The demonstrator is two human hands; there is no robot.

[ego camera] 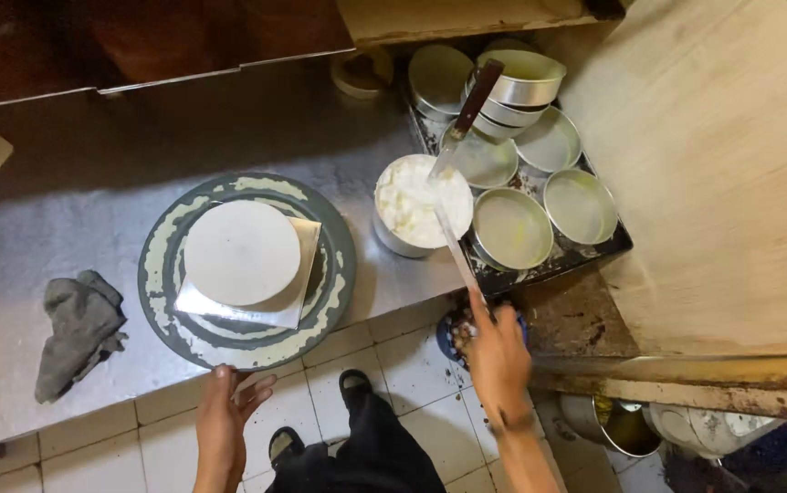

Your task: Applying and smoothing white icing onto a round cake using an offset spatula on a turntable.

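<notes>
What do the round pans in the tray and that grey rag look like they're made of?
The round pans look like thin bare metal, likely aluminium: dull silver sheen, rolled rims. The grey rag looks like soft woven cloth, crumpled into limp matte folds.

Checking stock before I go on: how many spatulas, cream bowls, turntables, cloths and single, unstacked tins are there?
Spatulas: 2, one in the right hand
Cream bowls: 1
Turntables: 1
Cloths: 1
Single tins: 5
Total: 10
</notes>
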